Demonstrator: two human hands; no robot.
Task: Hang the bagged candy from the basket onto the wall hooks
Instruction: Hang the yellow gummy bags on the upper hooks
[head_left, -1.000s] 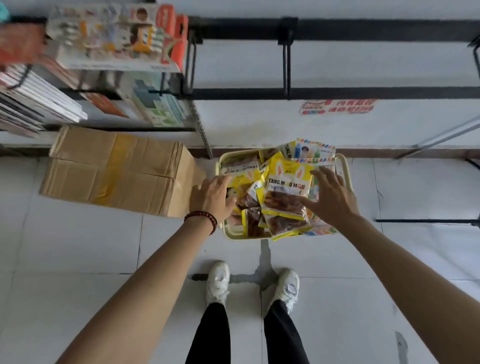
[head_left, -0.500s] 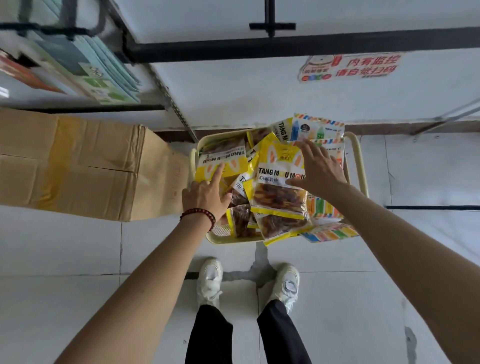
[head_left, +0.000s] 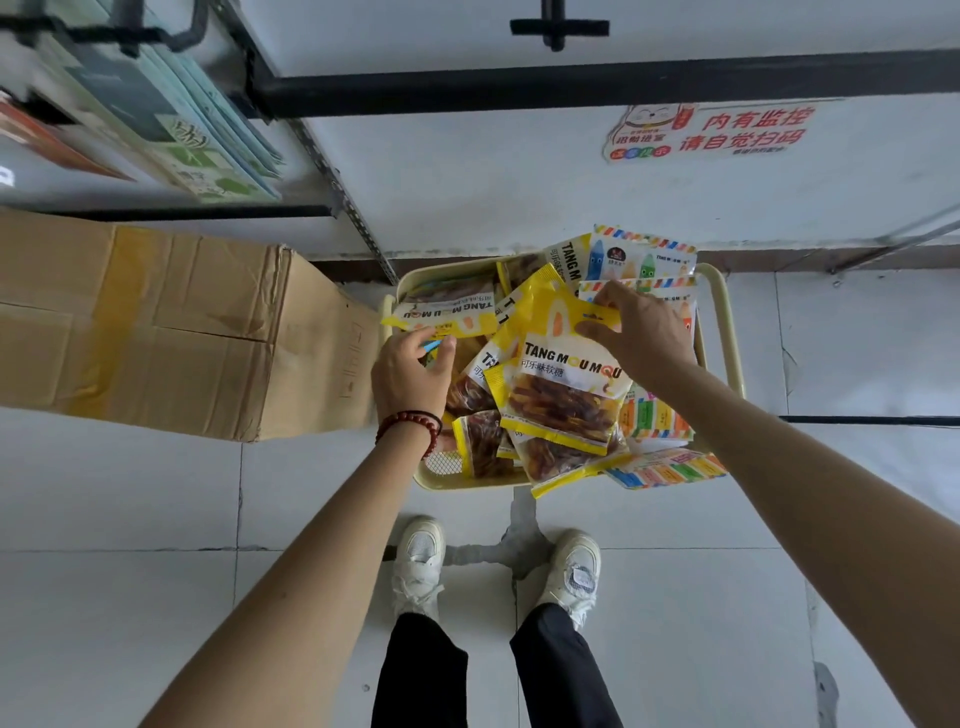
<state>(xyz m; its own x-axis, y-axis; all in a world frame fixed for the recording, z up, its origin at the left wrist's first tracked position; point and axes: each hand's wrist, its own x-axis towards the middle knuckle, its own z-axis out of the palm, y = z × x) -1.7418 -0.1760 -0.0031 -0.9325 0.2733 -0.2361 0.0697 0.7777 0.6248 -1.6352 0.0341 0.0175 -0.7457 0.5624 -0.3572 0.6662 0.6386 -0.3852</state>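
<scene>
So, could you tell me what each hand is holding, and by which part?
Right hand pinches the front yellow plastic candy bag by its top edge; left hand pinches the leftmost yellow candy bag by its edge.

The tiled floor (head_left: 156, 493) bears the cream basket (head_left: 726, 332) beside a cardboard box (head_left: 156, 322).

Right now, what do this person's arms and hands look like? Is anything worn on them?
Both arms are bare as far as the picture's edge: no sleeve shows on the left forearm or the right forearm. The left hand and right hand wear no gloves. A bracelet of round dark red beads circles the left wrist. The right wrist carries nothing, and I can make out no rings.
</scene>
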